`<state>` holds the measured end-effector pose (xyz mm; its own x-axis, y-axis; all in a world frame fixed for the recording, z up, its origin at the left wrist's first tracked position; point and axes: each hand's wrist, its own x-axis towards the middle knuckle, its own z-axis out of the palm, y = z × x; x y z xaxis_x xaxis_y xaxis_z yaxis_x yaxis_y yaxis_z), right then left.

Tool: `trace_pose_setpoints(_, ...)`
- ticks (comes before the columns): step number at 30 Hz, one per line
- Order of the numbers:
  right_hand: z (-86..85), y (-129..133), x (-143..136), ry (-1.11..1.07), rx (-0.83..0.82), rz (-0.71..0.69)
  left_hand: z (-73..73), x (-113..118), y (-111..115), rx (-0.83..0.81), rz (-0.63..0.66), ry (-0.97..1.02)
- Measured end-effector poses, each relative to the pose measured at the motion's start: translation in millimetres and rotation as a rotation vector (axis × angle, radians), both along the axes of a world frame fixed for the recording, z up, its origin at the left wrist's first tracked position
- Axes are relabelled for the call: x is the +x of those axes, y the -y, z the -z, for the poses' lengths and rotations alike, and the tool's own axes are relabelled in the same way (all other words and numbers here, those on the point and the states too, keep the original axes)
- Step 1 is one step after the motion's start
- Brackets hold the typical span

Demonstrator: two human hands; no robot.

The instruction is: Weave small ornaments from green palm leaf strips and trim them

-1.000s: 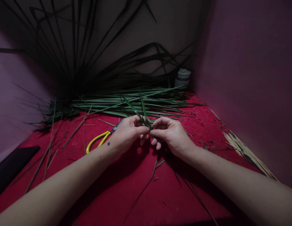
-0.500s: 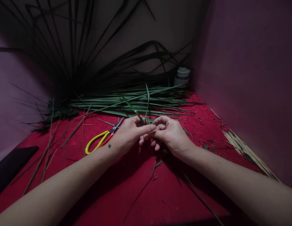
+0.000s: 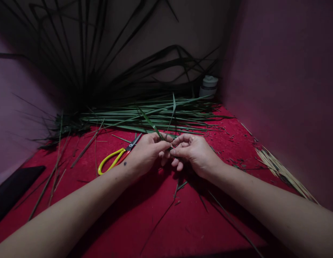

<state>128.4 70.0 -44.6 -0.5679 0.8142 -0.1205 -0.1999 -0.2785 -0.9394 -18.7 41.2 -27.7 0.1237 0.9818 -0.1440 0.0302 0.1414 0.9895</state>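
My left hand (image 3: 147,150) is closed in a pinch on a green leaf strip (image 3: 148,120), whose free end sticks up and to the left. Fingertip to fingertip with it, my right hand (image 3: 194,152) pinches the same leafy piece; most of it is hidden by my fingers. A second thin leaf blade (image 3: 173,105) rises from between the hands. Beside my left wrist lie scissors (image 3: 120,154) with one yellow and one red handle, partly covered by the hand.
Long green leaves (image 3: 145,116) lie in a pile behind my hands on the red cloth (image 3: 161,229). Pale thin sticks (image 3: 286,175) rest along the right wall. A lidded container (image 3: 208,87) stands at the back, and a black object (image 3: 16,190) lies at left.
My fingertips have shifted slightly, with the right thumb now pressed nearer the left fingers. The thin upright blade has swung a little to the right.
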Motion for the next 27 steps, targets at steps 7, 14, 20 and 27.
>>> trace_pose_setpoints(7,-0.2,-4.1,0.8,-0.064,-0.109,-0.030,0.8,2.4,-2.2,-0.037,-0.075,0.124)
trace_pose_setpoints(14,1.5,-4.8,0.8,-0.048,-0.125,-0.026,1.7,3.0,-2.7,-0.036,-0.129,0.113)
trace_pose_setpoints(20,0.2,-4.8,2.0,0.051,-0.131,-0.014,3.4,-1.1,-0.8,-0.031,-0.090,0.051)
trace_pose_setpoints(27,-1.6,-8.4,5.0,0.089,-0.193,-0.074,-1.1,2.5,-1.2,-0.045,-0.074,0.072)
